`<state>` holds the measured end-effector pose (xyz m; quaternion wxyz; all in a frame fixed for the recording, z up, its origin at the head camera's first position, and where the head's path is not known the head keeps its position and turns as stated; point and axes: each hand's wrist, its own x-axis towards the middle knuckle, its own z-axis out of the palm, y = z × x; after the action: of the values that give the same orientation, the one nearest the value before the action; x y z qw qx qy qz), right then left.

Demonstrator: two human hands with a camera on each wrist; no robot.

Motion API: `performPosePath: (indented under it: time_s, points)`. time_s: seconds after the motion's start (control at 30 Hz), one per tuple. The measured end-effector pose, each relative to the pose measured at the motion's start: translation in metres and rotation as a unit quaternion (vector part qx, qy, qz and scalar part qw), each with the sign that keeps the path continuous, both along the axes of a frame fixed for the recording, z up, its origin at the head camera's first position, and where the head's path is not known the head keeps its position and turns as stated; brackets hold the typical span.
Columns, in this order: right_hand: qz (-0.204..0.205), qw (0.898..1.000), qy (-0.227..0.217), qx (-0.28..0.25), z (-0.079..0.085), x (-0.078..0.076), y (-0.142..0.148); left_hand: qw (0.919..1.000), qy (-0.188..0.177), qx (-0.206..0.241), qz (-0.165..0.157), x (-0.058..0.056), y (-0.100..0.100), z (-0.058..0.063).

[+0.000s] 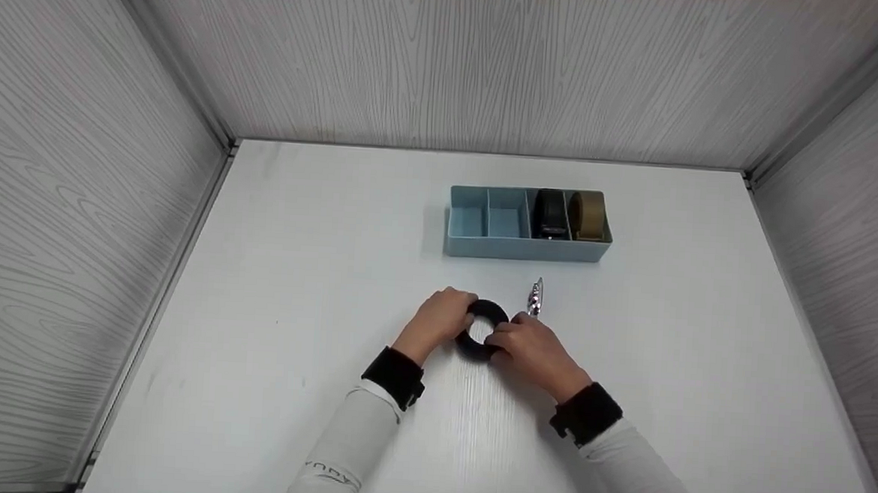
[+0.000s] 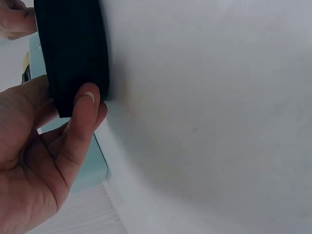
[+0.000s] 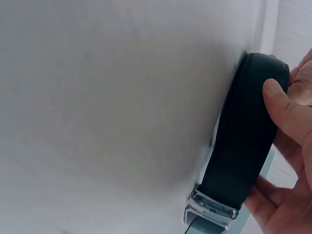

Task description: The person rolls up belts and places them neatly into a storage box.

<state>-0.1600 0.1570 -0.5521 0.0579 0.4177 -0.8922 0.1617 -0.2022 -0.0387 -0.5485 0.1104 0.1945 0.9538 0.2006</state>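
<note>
A black belt (image 1: 487,308), coiled into a ring, stands on its edge on the white table between both hands. My left hand (image 1: 440,320) pinches the coil's left side, its thumb on the outer face of the strap (image 2: 73,53). On the right side, my right hand (image 1: 535,349) grips the coil, thumb pressed against the leather (image 3: 243,136). The belt's silver buckle (image 1: 535,297) sticks out beyond the right hand, pointing towards the box; the right wrist view shows the buckle (image 3: 210,208) at the strap's end.
Behind the hands sits a blue box (image 1: 521,249) with several compartments. Its two right compartments hold a coiled black belt (image 1: 550,211) and a coiled tan belt (image 1: 592,213); the two left ones show bare bottoms. Wood-grain panels (image 1: 448,67) enclose the table's back and sides.
</note>
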Motion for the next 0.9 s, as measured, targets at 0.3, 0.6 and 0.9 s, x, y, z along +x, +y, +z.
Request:
performPosePath:
  time_s: [0.3, 0.6, 0.9]
  points:
    - [-0.03, 0.999, 0.039, 0.009, -0.001, 0.001, -0.01, 0.9987, 0.004, -0.016, 0.049, 0.005, 0.005, 0.0]
    - [0.017, 0.999, 0.026, 0.011, -0.002, -0.005, 0.004, 0.9985, 0.016, -0.017, 0.05, 0.004, 0.006, 0.0]
    - [0.041, 0.998, 0.035, 0.015, -0.004, -0.009, 0.01, 0.999, 0.003, -0.021, 0.038, 0.002, 0.003, 0.0]
